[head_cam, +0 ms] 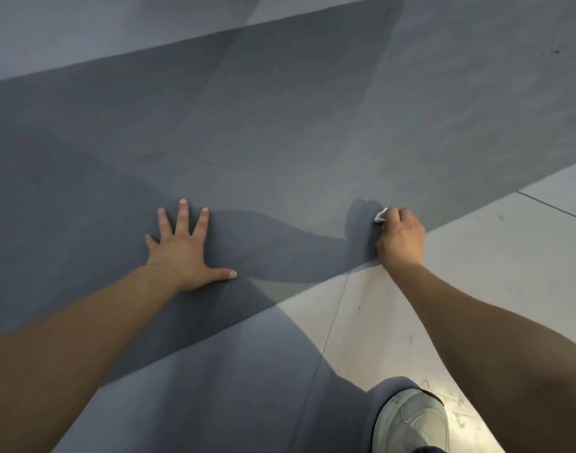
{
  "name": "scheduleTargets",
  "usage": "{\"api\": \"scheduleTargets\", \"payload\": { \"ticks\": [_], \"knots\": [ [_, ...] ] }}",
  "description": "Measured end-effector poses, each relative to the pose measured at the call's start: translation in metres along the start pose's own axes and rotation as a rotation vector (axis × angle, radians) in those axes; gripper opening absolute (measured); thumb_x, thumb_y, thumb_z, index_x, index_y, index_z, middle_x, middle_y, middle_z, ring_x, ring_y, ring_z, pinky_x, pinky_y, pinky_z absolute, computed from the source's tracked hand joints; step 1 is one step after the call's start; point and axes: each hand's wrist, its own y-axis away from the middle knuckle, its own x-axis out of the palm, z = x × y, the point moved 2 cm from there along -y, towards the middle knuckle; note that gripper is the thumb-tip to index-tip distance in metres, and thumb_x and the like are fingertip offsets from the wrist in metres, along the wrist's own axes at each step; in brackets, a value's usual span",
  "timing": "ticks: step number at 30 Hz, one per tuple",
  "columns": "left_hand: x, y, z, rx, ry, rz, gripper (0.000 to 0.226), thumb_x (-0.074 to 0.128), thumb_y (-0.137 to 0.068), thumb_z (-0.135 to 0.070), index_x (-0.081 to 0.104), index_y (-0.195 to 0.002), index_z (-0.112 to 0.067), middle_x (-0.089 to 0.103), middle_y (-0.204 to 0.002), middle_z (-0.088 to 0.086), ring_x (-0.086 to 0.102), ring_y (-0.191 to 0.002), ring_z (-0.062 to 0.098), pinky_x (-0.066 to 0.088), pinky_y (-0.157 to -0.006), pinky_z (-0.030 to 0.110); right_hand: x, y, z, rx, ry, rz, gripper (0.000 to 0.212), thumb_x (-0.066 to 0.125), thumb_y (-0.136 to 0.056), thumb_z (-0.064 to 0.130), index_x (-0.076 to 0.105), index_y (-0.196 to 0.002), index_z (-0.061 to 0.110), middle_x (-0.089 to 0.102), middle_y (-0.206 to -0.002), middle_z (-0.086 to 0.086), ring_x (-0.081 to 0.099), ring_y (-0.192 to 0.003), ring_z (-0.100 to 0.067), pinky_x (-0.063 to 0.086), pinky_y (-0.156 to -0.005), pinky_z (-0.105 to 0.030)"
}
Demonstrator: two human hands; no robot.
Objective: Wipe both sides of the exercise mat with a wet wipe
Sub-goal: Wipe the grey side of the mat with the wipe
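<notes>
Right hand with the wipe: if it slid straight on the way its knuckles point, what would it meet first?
Nothing but bare mat, it seems. The right hand, closed on the wet wipe, points up the frame; no object shows before the mat's far edge. The left hand lies off to the side.

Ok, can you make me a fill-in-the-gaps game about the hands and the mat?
1. The left hand lies flat on the grey mat with its fingers spread ____.
2. The white wet wipe is held in the ____ hand.
3. The right hand is at the mat's near ____, beside the tiled floor.
4. A pale ____ stands on the floor.

Missing words: apart; right; edge; shoe
</notes>
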Motion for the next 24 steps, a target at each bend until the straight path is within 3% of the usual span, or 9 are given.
{"api": "scheduleTargets", "payload": {
  "ticks": [3, 6, 9, 12, 15, 16, 21, 24],
  "knots": [
    [-0.003, -0.001, 0.008, 0.01, -0.022, -0.024, 0.133, 0.051, -0.054, -0.1, -0.015, -0.155, -0.043, -0.026, -0.164, -0.004, -0.015, -0.151, 0.04, 0.015, -0.117, 0.067, 0.006, 0.008, 0.035, 0.076, -0.172, -0.051, 0.035, 0.036, -0.076, 0.007, 0.066, -0.094, 0.011, 0.061, -0.092, -0.017, 0.059, -0.084, -0.04, 0.044, -0.077, -0.041],
    [-0.01, -0.004, 0.02, 0.065, -0.069, -0.125, 0.097, 0.044, -0.077, -0.088, 0.003, -0.155, -0.049, -0.006, -0.166, -0.005, 0.004, -0.149, 0.036, 0.026, -0.115, 0.062, 0.027, 0.039, 0.11, -0.13, -0.263, -0.056, 0.033, 0.035, -0.073, 0.014, 0.065, -0.087, 0.014, 0.061, -0.082, -0.013, 0.061, -0.074, -0.037, 0.049, -0.067, -0.039],
    [-0.017, -0.011, 0.03, 0.113, -0.066, -0.179, 0.068, 0.044, -0.094, -0.065, 0.016, -0.154, -0.051, 0.008, -0.163, -0.007, 0.016, -0.141, 0.032, 0.04, -0.107, 0.056, 0.042, 0.08, 0.195, -0.322, -0.334, 0.084, 0.031, 0.036, -0.074, 0.016, 0.064, -0.088, 0.014, 0.06, -0.084, -0.012, 0.059, -0.076, -0.036, 0.051, -0.065, -0.042],
    [-0.022, -0.012, 0.032, 0.127, -0.051, -0.181, 0.062, 0.049, -0.097, -0.056, 0.022, -0.153, -0.052, 0.014, -0.16, -0.009, 0.02, -0.137, 0.03, 0.045, -0.102, 0.053, 0.043, 0.095, 0.24, -0.6, -0.29, 0.241, 0.04, 0.028, -0.075, 0.02, 0.063, -0.091, 0.013, 0.059, -0.089, -0.012, 0.057, -0.081, -0.035, 0.048, -0.069, -0.041],
    [-0.023, -0.012, 0.03, 0.099, -0.045, -0.194, 0.068, 0.053, -0.095, -0.057, 0.022, -0.154, -0.045, 0.013, -0.159, -0.007, 0.02, -0.139, 0.03, 0.043, -0.102, 0.052, 0.035, 0.061, 0.218, -0.811, -0.252, 0.243, 0.036, 0.033, -0.074, 0.019, 0.065, -0.09, 0.012, 0.06, -0.085, -0.014, 0.06, -0.079, -0.035, 0.049, -0.068, -0.038],
    [-0.023, -0.013, 0.03, 0.08, -0.036, -0.2, 0.073, 0.055, -0.094, -0.058, 0.02, -0.155, -0.042, 0.011, -0.161, -0.004, 0.017, -0.143, 0.031, 0.041, -0.105, 0.054, 0.034, 0.039, 0.198, -0.779, -0.251, 0.203, 0.034, 0.037, -0.073, 0.016, 0.067, -0.089, 0.011, 0.061, -0.084, -0.015, 0.062, -0.078, -0.035, 0.051, -0.069, -0.037],
    [-0.027, -0.029, 0.043, 0.016, -0.028, -0.057, 0.1, 0.053, -0.085, -0.075, -0.011, -0.156, -0.046, -0.027, -0.164, -0.006, -0.019, -0.151, 0.038, 0.02, -0.117, 0.067, 0.014, -0.05, 0.073, -0.22, -0.061, 0.032, 0.026, 0.051, -0.07, 0.001, 0.066, -0.092, 0.006, 0.058, -0.088, -0.024, 0.06, -0.078, -0.045, 0.051, -0.071, -0.044],
    [-0.036, -0.036, 0.048, 0.038, -0.021, 0.003, 0.111, 0.056, -0.076, -0.083, -0.017, -0.153, -0.05, -0.034, -0.161, -0.009, -0.023, -0.15, 0.037, 0.018, -0.115, 0.07, 0.012, -0.057, 0.077, -0.024, -0.08, -0.009, 0.023, 0.046, -0.077, 0.003, 0.064, -0.092, 0.004, 0.058, -0.092, -0.026, 0.057, -0.082, -0.046, 0.046, -0.073, -0.045]
  ]
}}
